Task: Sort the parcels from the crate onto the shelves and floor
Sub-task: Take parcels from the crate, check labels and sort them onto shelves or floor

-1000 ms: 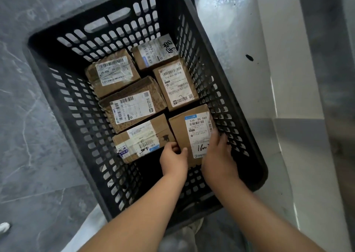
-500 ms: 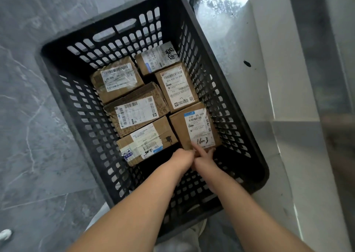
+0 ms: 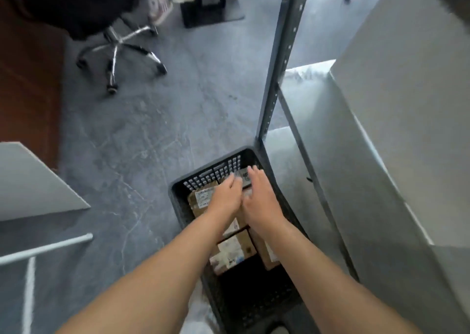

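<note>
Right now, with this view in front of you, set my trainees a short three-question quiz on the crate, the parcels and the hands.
1. True or false: the crate stands on a shelf.
2. What rises at the crate's far right corner? A ladder, B shelf post, C broom.
3. Fill in: the left hand and right hand reach over the ___ in the crate.
Key: 1 false, it stands on the floor; 2 B; 3 parcels.
</note>
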Demonstrator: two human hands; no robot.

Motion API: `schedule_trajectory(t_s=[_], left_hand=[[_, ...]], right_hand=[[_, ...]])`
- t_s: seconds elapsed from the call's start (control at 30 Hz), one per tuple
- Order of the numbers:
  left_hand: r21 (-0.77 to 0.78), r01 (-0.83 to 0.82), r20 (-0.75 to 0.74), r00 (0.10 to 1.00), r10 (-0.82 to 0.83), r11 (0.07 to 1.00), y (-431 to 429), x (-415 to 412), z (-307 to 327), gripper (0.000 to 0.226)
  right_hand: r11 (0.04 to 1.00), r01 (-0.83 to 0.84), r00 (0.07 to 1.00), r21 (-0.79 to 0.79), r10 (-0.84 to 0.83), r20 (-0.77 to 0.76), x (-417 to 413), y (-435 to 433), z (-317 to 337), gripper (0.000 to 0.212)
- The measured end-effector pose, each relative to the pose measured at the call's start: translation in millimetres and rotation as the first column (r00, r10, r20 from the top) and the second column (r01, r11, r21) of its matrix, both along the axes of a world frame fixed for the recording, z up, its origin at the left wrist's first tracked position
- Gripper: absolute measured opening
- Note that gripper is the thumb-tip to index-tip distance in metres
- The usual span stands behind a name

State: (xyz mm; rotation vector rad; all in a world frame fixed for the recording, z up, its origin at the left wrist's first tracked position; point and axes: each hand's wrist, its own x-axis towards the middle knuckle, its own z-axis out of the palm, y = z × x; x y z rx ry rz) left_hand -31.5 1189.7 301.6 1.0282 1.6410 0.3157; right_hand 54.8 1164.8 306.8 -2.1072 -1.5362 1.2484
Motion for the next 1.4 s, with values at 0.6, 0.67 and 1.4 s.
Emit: schedule_trajectory(t_s=[0.6, 0.67, 1.4], left_hand=[[0.961, 0.23, -0.263, 0.931, 0.252, 0.153, 4.6, -49.6, 635.4, 0.065], [0.951, 0.297, -0.31, 0.908, 0.282, 0.088, 4.7, -53.5, 668.8, 0.065], [0.814, 0.484, -0.568, 0.779, -0.265, -0.321, -55.4, 6.7, 657.8, 0.067]], right_hand=[[0.354, -0.264, 0.918, 0.897, -0.195, 0.347, -13.0, 7.7, 651.1, 0.078], [0.331, -0.283, 0.896, 0.9, -0.243, 0.371, -16.2, 2.4, 678.6, 0.077], [0.451, -0.011, 0.403, 0.892, -0.815, 0.417, 6.7, -134.3, 655.4, 0.07]])
